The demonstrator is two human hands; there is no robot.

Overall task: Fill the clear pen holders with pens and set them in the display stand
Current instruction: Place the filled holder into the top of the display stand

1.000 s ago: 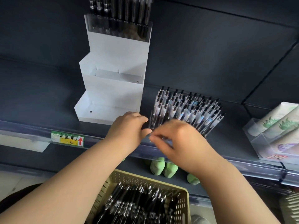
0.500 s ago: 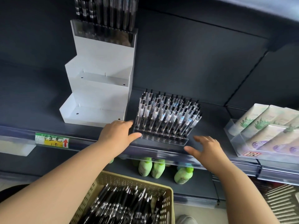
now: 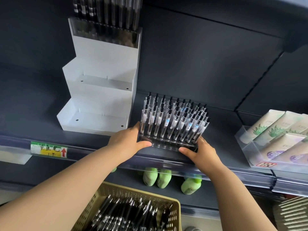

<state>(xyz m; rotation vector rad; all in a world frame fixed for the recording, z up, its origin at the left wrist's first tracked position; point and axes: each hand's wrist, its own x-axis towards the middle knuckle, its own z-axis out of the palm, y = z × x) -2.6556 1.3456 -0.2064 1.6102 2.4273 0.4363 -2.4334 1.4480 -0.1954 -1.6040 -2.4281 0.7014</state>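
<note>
Both bare forearms stretch up toward 12 o'clock, the left from 8 o'clock and the right from 5. The left hand point(image 3: 127, 142) and right hand point(image 3: 200, 153) grip the clear pen holder point(image 3: 166, 146) by its two ends, with thumbs across its front.

A shelf-edge price tag point(image 3: 49, 150), below and left of the white display stand point(image 3: 103, 77), carries handwritten "中性笔", the digits 1 and 5 beneath, and a red upward arrow. A red-framed label point(image 3: 266, 164) far right of the stand is too blurred to read.

Dark grey shop shelving point(image 3: 200, 55) fills the view. A price label point(image 3: 49, 150) sits on its near-left rail, with green bottles point(image 3: 157, 178) on the shelf below.
</note>
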